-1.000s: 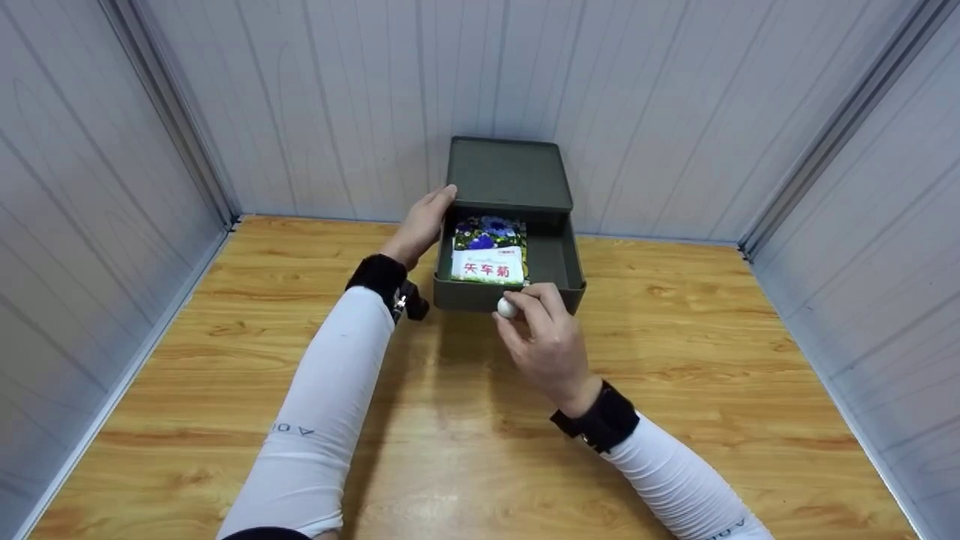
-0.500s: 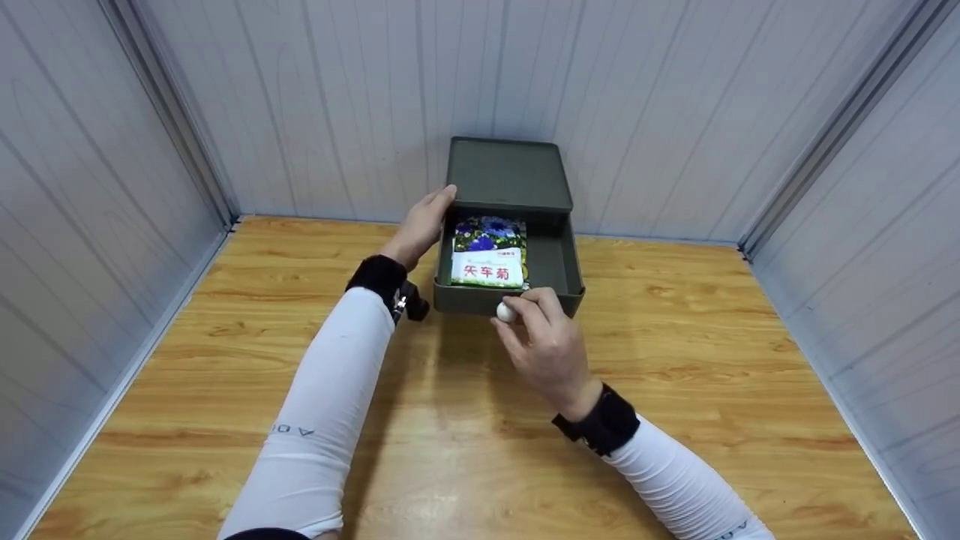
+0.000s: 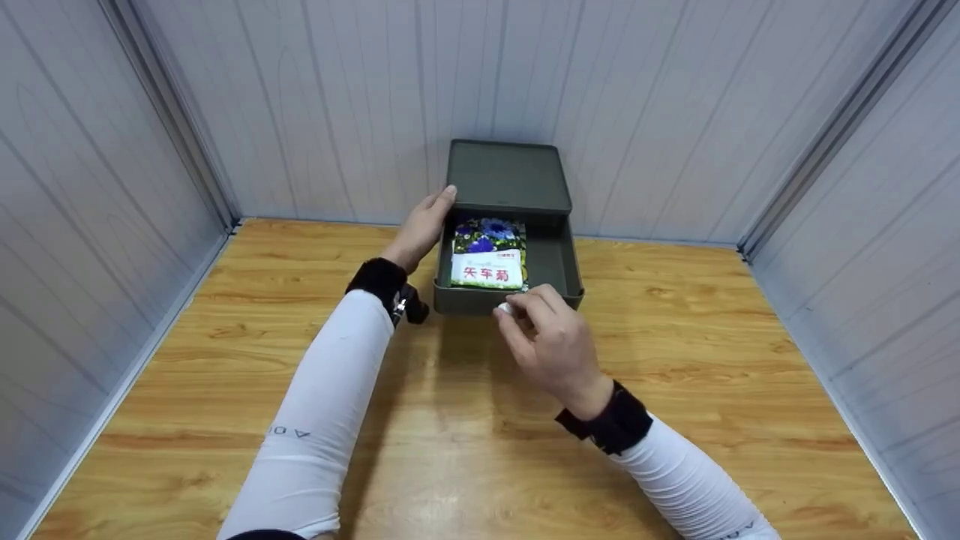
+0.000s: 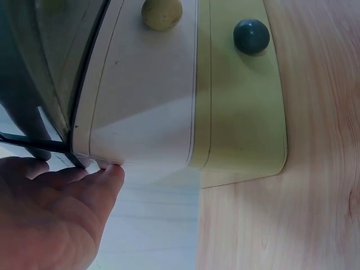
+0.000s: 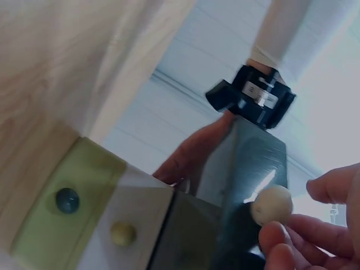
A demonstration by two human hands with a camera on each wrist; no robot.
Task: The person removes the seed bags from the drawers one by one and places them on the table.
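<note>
A small dark green chest [image 3: 510, 176] stands against the back wall with its top drawer [image 3: 553, 251] pulled out. Inside that drawer, on its left, lies a flower-printed packet [image 3: 487, 268] with red characters. My left hand [image 3: 421, 231] rests on the chest's left side, fingers fairly straight. In front of the drawer my right hand [image 3: 555, 341] is at its round white knob [image 5: 273, 206], mostly covered in the head view. In the right wrist view the fingertips touch the knob, while the thumb stands apart from it.
Lower down, the left wrist view shows a pale drawer [image 4: 143, 107] with a yellowish knob [image 4: 161, 12] and a yellow-green drawer [image 4: 242, 112] with a dark knob [image 4: 251, 36]. Panelled walls [image 3: 360, 105] border the wooden tabletop [image 3: 480, 450].
The drawer has come slightly further toward me. My right hand has since shifted a little to the right, covering more of the knob in the head view. The left hand stays at the chest.
</note>
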